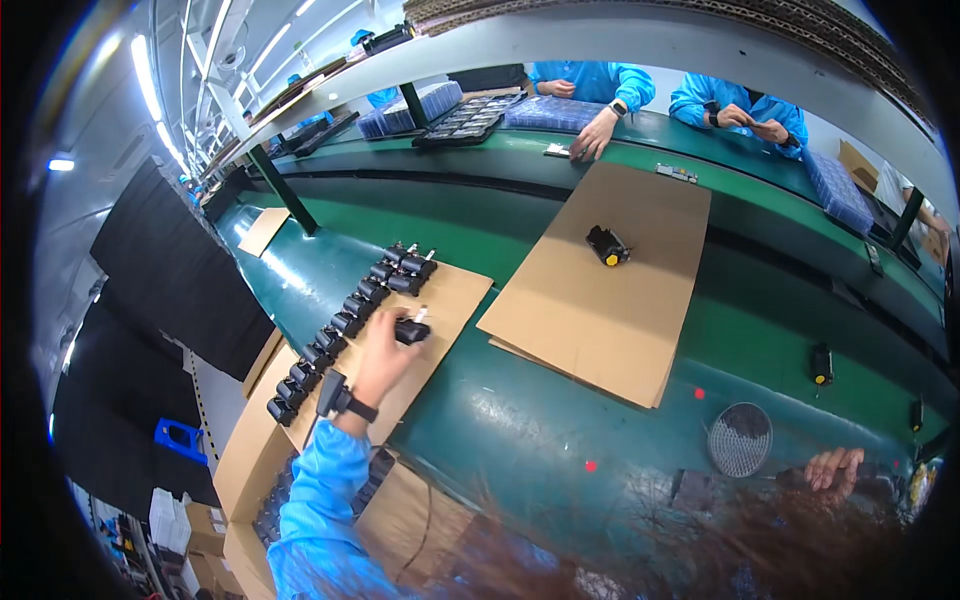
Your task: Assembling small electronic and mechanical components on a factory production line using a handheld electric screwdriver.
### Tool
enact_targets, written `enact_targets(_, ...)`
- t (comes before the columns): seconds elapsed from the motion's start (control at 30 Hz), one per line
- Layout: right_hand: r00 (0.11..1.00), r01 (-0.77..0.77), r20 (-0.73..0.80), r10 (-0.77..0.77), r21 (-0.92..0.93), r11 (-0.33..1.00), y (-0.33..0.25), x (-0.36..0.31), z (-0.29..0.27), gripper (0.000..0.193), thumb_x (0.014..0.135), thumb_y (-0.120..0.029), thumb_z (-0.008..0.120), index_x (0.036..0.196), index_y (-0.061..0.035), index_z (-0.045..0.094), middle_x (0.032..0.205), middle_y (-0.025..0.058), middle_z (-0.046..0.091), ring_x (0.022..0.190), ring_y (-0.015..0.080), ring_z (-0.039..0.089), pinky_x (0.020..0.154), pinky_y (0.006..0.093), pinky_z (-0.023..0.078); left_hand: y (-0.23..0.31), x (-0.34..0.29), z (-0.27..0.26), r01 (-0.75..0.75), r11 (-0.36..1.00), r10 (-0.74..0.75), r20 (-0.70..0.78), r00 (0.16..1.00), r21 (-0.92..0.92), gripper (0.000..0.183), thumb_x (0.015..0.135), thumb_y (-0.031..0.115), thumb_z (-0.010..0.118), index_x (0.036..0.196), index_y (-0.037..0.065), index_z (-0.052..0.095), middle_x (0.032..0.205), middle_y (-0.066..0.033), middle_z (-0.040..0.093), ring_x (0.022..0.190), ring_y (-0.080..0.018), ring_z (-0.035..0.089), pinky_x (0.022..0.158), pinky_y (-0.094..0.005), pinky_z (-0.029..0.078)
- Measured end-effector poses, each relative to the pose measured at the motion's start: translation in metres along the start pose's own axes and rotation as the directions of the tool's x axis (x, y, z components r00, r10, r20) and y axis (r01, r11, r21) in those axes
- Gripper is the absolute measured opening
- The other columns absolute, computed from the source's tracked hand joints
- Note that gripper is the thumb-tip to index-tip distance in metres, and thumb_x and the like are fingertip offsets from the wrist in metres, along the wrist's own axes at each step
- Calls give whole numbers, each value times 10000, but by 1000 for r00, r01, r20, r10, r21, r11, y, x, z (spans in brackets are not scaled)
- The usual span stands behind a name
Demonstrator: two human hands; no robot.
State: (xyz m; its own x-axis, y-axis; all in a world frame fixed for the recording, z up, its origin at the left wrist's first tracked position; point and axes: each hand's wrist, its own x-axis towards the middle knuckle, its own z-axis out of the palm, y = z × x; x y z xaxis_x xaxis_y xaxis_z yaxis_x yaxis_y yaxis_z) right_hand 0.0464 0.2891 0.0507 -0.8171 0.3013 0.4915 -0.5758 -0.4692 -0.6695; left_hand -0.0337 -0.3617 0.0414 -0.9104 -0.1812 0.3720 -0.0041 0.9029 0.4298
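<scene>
My left hand (pixel 383 358), wearing a dark wrist strap, reaches over a cardboard sheet (pixel 455 300) on the left. Its fingers are closed on a small black device (pixel 411 331) with a rounded body and a pale tab at its top. Alongside stands a slanting double row of similar black devices (pixel 345 322). At the lower right, my right hand (pixel 835 468) shows only in part, its fingers loosely bent and apart, with nothing visible in them. Hair blurs the area below it. A round mesh-faced disc (pixel 740 440) is nearest to that hand.
A black device with a yellow end (pixel 607 246) lies on larger cardboard (pixel 610 310) on the green belt. Another (pixel 822 365) sits right. Across the line, co-workers' hands (pixel 597 135) handle parts near clear trays (pixel 560 114). A shelf beam (pixel 600 62) crosses above; an open carton (pixel 250 470) stands lower left.
</scene>
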Motion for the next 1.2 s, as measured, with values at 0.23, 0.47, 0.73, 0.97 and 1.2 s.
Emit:
enact_targets(0.23, 999, 20, 31, -21, 4, 1000, 0, 1, -9, 199, 1082, -204, 438, 906, -116, 412, 653, -32, 355, 520, 47, 323, 506, 222, 314, -72, 27, 21, 79, 993, -66, -136, 988, 92, 604, 724, 130, 800, 1282, 54, 584, 1229, -183, 570, 1211, -393, 533, 1061, -436, 442)
enact_targets(0.47, 965, 35, -258, -51, -68, 997, 6, -10, -5, 197, 1083, -203, 437, 908, -115, 415, 658, -31, 359, 519, 48, 322, 507, 224, 319, -80, 48, 30, 40, 990, -19, -157, 987, 132, 569, 723, 102, 811, 1252, 57, 608, 1252, -197, 592, 1200, -399, 546, 1063, -437, 445)
enact_targets(0.73, 950, -35, -312, 20, -41, 999, 2, -11, 2, 150, 1067, -218, 468, 956, -121, 443, 657, -30, 375, 518, 57, 354, 508, 232, 325, -81, 48, 28, 41, 997, -29, -167, 986, 70, 588, 723, 66, 790, 1273, 35, 582, 1333, -205, 531, 1248, -413, 525, 1084, -435, 442)
enact_targets(0.97, 965, -150, -246, 90, -237, 960, -9, -6, 1, 148, 998, -193, 572, 970, -111, 452, 635, -25, 378, 524, 79, 382, 499, 259, 351, 40, 55, 49, -296, 955, 289, -186, 939, -10, 618, 750, 12, 732, 1336, 17, 535, 1363, -205, 506, 1306, -406, 481, 1110, -452, 416)
enact_targets(1.2, 938, -288, -289, 191, -345, 893, -2, -5, -1, 203, 883, -93, 715, 962, -51, 533, 691, 25, 538, 558, 126, 543, 550, 293, 481, 288, 46, 125, -636, 659, 701, 19, 713, -401, 549, 822, 111, 730, 1333, 27, 547, 1350, -188, 541, 1275, -403, 520, 1077, -450, 434)
